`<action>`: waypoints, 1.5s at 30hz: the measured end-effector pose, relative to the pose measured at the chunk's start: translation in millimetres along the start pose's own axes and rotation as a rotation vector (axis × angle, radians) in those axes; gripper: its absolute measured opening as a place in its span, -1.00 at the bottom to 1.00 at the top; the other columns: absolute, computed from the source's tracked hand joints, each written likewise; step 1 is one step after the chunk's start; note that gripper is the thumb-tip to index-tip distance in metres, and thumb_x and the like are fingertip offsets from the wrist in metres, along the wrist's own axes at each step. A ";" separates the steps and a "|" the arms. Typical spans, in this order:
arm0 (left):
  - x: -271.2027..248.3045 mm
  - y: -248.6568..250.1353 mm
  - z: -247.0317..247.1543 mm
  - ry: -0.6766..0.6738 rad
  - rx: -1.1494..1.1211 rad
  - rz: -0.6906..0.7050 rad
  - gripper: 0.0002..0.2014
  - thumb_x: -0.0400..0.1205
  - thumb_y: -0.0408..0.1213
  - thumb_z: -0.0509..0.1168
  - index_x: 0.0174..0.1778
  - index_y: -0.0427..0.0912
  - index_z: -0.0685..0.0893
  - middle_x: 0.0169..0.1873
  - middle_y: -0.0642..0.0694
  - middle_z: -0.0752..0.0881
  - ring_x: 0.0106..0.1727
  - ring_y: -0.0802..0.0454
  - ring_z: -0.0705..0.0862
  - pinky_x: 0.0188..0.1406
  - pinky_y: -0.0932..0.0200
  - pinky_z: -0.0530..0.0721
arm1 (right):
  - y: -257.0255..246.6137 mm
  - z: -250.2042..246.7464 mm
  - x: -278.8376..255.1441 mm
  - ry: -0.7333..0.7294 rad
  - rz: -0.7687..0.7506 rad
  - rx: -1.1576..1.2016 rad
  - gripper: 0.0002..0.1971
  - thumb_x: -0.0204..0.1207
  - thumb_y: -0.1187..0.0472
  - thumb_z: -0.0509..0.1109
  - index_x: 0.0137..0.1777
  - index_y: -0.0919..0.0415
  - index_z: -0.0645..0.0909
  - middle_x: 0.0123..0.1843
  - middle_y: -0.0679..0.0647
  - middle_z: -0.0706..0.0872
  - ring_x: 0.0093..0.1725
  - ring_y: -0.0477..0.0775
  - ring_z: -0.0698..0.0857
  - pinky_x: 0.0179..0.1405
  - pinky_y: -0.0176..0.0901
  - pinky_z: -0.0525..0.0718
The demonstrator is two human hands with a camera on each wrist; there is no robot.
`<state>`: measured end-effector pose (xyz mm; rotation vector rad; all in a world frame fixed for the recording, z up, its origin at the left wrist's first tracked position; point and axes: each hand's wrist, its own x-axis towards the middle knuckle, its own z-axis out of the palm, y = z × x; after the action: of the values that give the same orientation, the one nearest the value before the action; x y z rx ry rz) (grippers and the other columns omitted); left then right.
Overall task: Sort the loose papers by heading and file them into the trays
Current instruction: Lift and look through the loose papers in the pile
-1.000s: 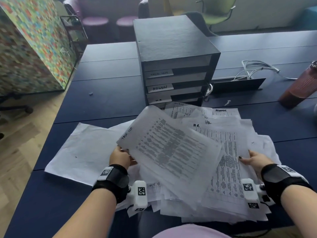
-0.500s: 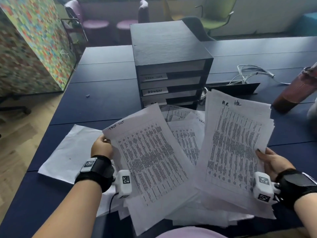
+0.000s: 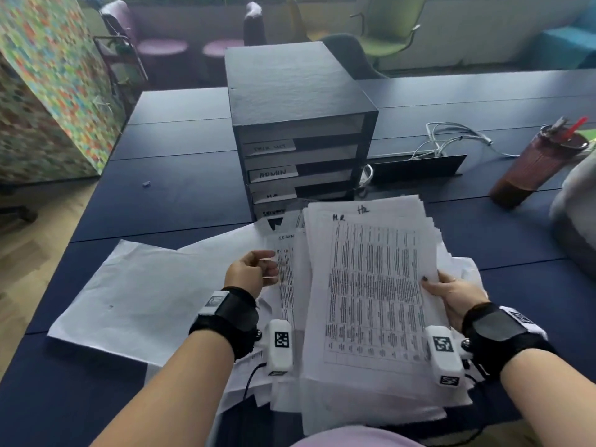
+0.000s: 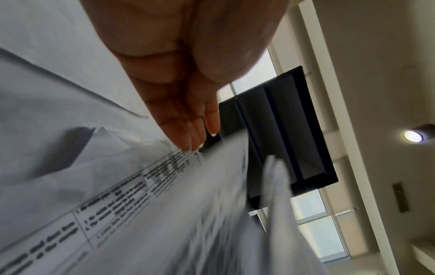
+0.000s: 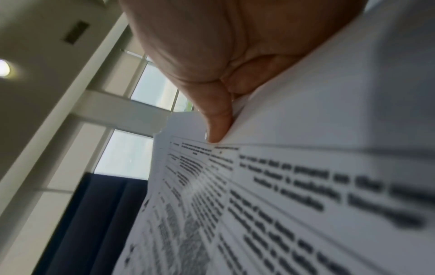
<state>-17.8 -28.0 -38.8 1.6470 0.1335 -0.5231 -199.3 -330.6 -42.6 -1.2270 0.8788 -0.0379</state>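
Observation:
My right hand (image 3: 442, 287) grips a thick stack of printed papers (image 3: 371, 285) at its right edge, thumb on top; the top sheet is headed "H.R". The right wrist view shows the thumb (image 5: 217, 126) pressed on that stack (image 5: 294, 186). My left hand (image 3: 269, 269) hovers at the stack's left side with relaxed fingers and holds nothing; in the left wrist view its fingertips (image 4: 195, 143) touch a printed sheet (image 4: 141, 186). More loose papers (image 3: 129, 301) lie spread underneath and to the left. The black tray unit (image 3: 300, 124) stands behind, with slots labelled Task list, Admin and H.R.
A brown tumbler with a red straw (image 3: 541, 162) stands at the right, beside white cables (image 3: 451, 140) and a flat black panel (image 3: 419, 166). A grey object (image 3: 577, 221) sits at the right edge. A colourful partition (image 3: 48, 91) stands left of the dark blue table (image 3: 177, 195).
My right hand has swung the H.R stack to the middle, over the pile. My left hand has let go of the Task list sheet, which is out of sight now.

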 end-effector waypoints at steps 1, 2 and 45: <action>-1.7 -0.5 -4.4 0.002 0.023 0.011 -0.55 0.60 -0.72 -0.09 -0.17 -0.20 0.63 -0.35 -0.16 0.63 -0.34 -0.05 0.60 -0.51 0.30 0.66 | 5.4 2.4 2.6 0.036 0.003 -0.044 -0.79 0.59 0.49 0.19 0.06 0.27 0.61 -0.30 0.13 0.82 -0.36 0.15 0.78 -0.35 0.00 0.79; -0.8 -3.9 -13.1 0.030 0.107 0.030 -0.57 0.60 -0.69 -0.02 -0.17 -0.14 0.65 -0.34 -0.13 0.65 -0.31 -0.05 0.61 -0.44 0.27 0.65 | 11.0 4.0 5.8 0.070 0.001 -0.093 -0.79 0.59 0.49 0.22 0.10 0.30 0.61 -0.32 0.12 0.80 -0.33 0.19 0.76 -0.27 0.04 0.77; -48.8 -35.7 -135.8 -0.052 1.213 0.727 -0.90 0.32 -0.28 0.40 -0.32 -0.01 0.80 -0.36 0.06 0.76 -0.42 -0.10 0.72 -0.27 0.13 0.64 | 33.1 13.8 4.1 0.198 -0.021 -0.301 -0.73 0.49 0.50 0.37 0.19 0.47 0.55 -0.10 0.26 0.67 -0.27 0.13 0.59 -0.47 -0.20 0.63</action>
<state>-39.8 119.0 -43.7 2.6334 -0.9701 -0.0244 -202.1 -309.0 -71.3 -1.5322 1.0715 -0.0459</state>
